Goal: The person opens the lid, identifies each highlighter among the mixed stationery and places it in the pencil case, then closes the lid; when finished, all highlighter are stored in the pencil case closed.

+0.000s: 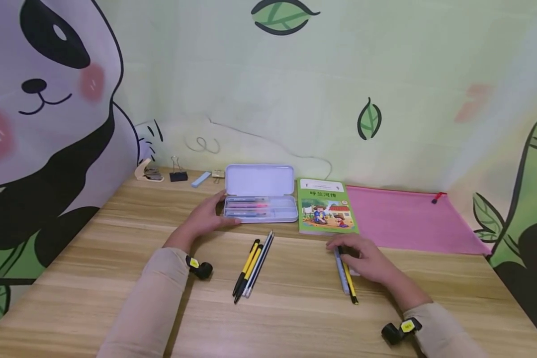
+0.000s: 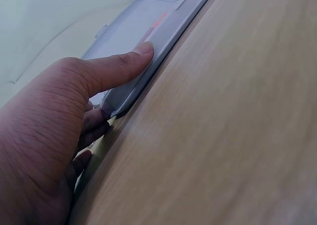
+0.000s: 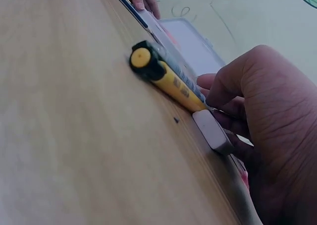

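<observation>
My left hand (image 1: 204, 217) holds the left end of an open white pencil case (image 1: 259, 180), thumb on its front rim and fingers round the left side. Several pens (image 1: 247, 205) lie in its left compartment. My right hand (image 1: 363, 256) has its fingers curled over the far ends of a yellow-and-black pen (image 1: 351, 285) and a blue-grey pen (image 1: 341, 274) lying side by side. A white eraser (image 3: 212, 130) sits beside them, close under the fingers in the right wrist view. Between the hands lie two yellow-and-black pens (image 1: 247, 266) and some dark pencils (image 1: 260, 263).
A green picture book (image 1: 326, 206) stands right of the case, beside a pink zip pouch (image 1: 411, 216). Along the back left are a stapler (image 1: 148, 172), a black binder clip (image 1: 178, 176), a light-blue stick (image 1: 201, 179) and a small clip (image 1: 218, 174). A printed wall backs the table.
</observation>
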Available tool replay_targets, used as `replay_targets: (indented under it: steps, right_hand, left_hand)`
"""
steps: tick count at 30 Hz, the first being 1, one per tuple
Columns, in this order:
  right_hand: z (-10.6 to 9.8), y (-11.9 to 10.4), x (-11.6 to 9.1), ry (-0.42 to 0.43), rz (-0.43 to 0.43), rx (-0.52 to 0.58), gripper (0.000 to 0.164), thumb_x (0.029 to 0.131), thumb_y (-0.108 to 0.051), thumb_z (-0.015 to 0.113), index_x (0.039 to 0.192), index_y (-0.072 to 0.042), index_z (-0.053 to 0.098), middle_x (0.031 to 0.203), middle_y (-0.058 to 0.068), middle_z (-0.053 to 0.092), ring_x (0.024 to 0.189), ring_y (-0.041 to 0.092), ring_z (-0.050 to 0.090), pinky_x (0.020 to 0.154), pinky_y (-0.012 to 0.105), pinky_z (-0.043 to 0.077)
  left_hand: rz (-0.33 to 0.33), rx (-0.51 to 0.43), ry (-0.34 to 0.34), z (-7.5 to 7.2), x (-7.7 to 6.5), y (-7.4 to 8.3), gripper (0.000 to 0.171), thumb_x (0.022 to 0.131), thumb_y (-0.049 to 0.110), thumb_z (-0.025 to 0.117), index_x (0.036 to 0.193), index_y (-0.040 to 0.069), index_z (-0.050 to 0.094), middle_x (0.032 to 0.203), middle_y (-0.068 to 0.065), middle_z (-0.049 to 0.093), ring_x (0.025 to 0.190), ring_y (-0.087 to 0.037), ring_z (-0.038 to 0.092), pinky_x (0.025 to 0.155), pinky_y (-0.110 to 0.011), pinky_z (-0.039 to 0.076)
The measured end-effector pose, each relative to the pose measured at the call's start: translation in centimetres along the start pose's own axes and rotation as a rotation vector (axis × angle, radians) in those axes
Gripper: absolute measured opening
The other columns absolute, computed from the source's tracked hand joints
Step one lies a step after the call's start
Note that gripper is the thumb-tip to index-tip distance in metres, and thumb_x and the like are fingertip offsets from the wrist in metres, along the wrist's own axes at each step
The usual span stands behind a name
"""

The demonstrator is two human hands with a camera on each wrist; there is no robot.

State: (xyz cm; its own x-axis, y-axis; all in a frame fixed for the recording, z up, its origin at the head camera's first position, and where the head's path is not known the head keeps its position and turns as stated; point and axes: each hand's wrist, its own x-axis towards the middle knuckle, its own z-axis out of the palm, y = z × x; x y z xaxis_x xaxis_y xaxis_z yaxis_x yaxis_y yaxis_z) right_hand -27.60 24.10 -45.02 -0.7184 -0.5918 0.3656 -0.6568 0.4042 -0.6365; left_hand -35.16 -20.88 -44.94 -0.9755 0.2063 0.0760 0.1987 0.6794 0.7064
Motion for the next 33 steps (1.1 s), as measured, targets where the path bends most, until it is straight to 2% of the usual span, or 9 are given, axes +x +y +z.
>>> replay_targets:
  steps: [7, 12, 18, 21, 27, 33]
  right_hand:
    - [0.17, 0.14, 0.15, -0.019, -0.001, -0.006, 0.034, 0.086, 0.016, 0.064, 0.113, -0.003, 0.071, 0.122, 0.017, 0.067, 0.119, 0.039, 0.057, 0.106, 0.035, 0.043]
    - [0.17, 0.0, 0.09, -0.032, -0.005, -0.018, 0.033, 0.086, 0.01, 0.069, 0.114, -0.009, 0.071, 0.124, 0.01, 0.067, 0.122, 0.034, 0.056, 0.105, 0.038, 0.043]
    - [0.24, 0.07, 0.16, -0.043, 0.004, -0.064, 0.032, 0.085, 0.0, 0.073, 0.115, -0.013, 0.07, 0.129, 0.008, 0.063, 0.125, 0.032, 0.053, 0.105, 0.054, 0.04]
    - [0.27, 0.08, 0.22, -0.045, 0.028, -0.096, 0.031, 0.085, -0.004, 0.074, 0.114, -0.014, 0.07, 0.131, 0.008, 0.061, 0.127, 0.032, 0.05, 0.105, 0.058, 0.037]
    - [0.29, 0.09, 0.23, -0.037, 0.072, -0.116, 0.025, 0.089, -0.014, 0.075, 0.113, -0.016, 0.069, 0.13, 0.006, 0.061, 0.124, 0.03, 0.051, 0.102, 0.056, 0.04]
    - [0.41, 0.01, 0.32, -0.019, 0.094, -0.122, 0.013, 0.092, -0.018, 0.074, 0.104, -0.019, 0.069, 0.127, 0.005, 0.062, 0.119, 0.028, 0.053, 0.097, 0.052, 0.043]
  left_hand:
    - [0.007, 0.006, 0.0, -0.04, 0.16, 0.01, 0.116, 0.074, 0.058, 0.083, 0.162, 0.016, 0.02, 0.163, -0.014, 0.028, 0.149, -0.037, 0.023, 0.12, -0.057, 0.018]
    - [0.009, -0.007, -0.002, 0.02, 0.17, 0.08, 0.116, 0.073, 0.058, 0.084, 0.162, 0.016, 0.021, 0.163, -0.014, 0.029, 0.149, -0.037, 0.024, 0.12, -0.057, 0.019]
    - [0.021, -0.013, 0.004, 0.08, 0.23, -0.1, 0.114, 0.073, 0.058, 0.083, 0.162, 0.02, 0.022, 0.162, -0.012, 0.03, 0.149, -0.036, 0.024, 0.12, -0.058, 0.018]
    - [0.021, -0.012, 0.006, 0.06, 0.19, -0.16, 0.114, 0.073, 0.059, 0.083, 0.162, 0.021, 0.022, 0.163, -0.011, 0.03, 0.149, -0.036, 0.024, 0.12, -0.058, 0.018]
    - [0.012, -0.009, 0.001, -0.01, 0.04, 0.03, 0.113, 0.073, 0.059, 0.083, 0.162, 0.021, 0.023, 0.163, -0.012, 0.03, 0.149, -0.036, 0.025, 0.119, -0.059, 0.019]
    - [0.012, -0.002, 0.001, -0.04, -0.04, 0.06, 0.113, 0.074, 0.057, 0.083, 0.162, 0.019, 0.023, 0.162, -0.013, 0.03, 0.149, -0.037, 0.024, 0.119, -0.059, 0.019]
